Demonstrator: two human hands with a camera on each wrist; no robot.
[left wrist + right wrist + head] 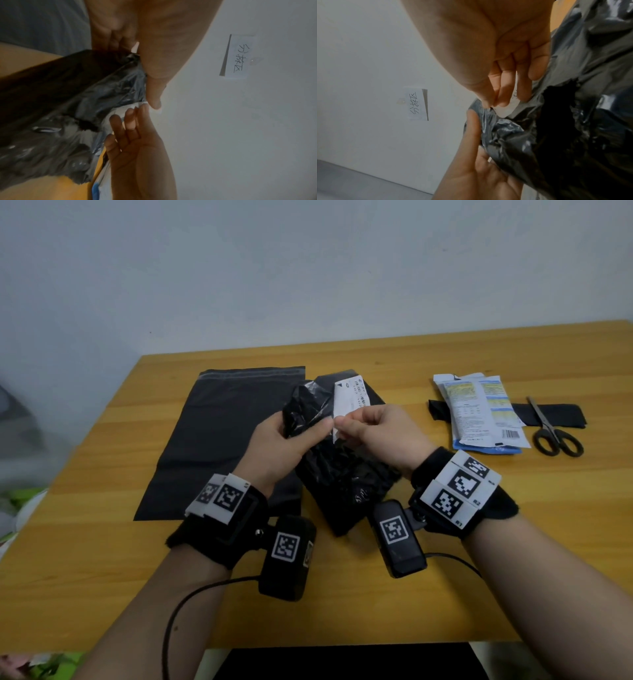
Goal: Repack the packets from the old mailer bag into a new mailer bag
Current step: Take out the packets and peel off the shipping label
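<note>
The crumpled old black mailer bag (342,474) is held up over the middle of the table, torn open in the right wrist view (556,121). My left hand (291,440) grips its crinkled upper part (111,88). My right hand (363,428) pinches the lower corner of the white shipping label (351,398) stuck to the bag, between thumb and forefinger (503,100). A flat new dark grey mailer bag (226,436) lies on the table to the left. The white and blue packets (479,412) lie stacked at the right.
Black-handled scissors (551,429) lie right of the packets, on a cut black strip (548,416). The wooden table (376,594) ends close to my body. A handwritten paper note (238,56) hangs on the white wall.
</note>
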